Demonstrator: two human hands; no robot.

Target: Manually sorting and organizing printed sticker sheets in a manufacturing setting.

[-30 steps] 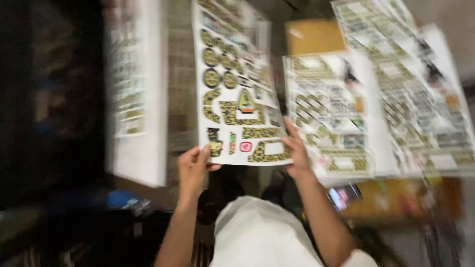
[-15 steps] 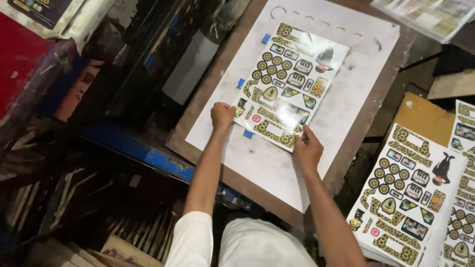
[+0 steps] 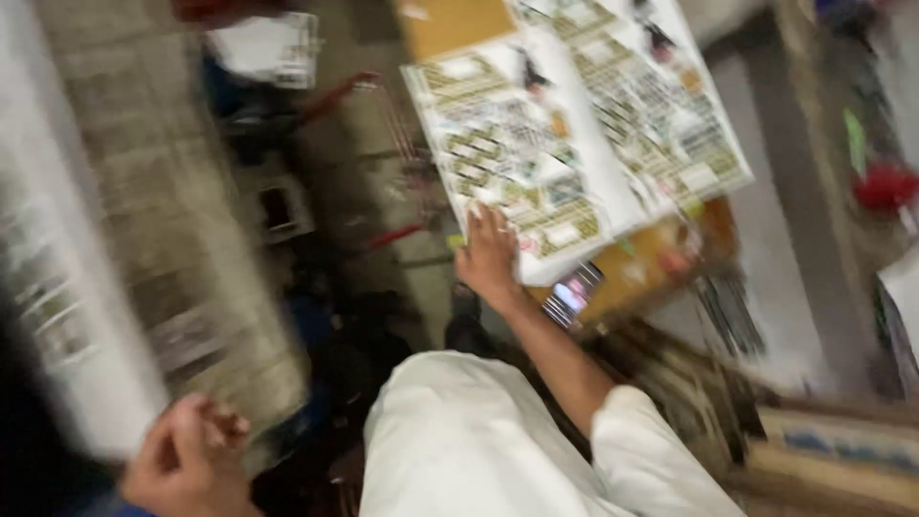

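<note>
Head view: right hand [image 3: 488, 257] rests on printed sheets [image 3: 536, 144] over cluttered floor [image 3: 795, 268].

A print workshop: stacked printed sticker sheets [image 3: 536, 144], cluttered machinery and cardboard [image 3: 450, 24].

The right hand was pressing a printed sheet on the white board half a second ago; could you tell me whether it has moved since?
Yes. The right hand has left the board and now rests on the near edge of the stack of printed sheets on the person's right.
</note>
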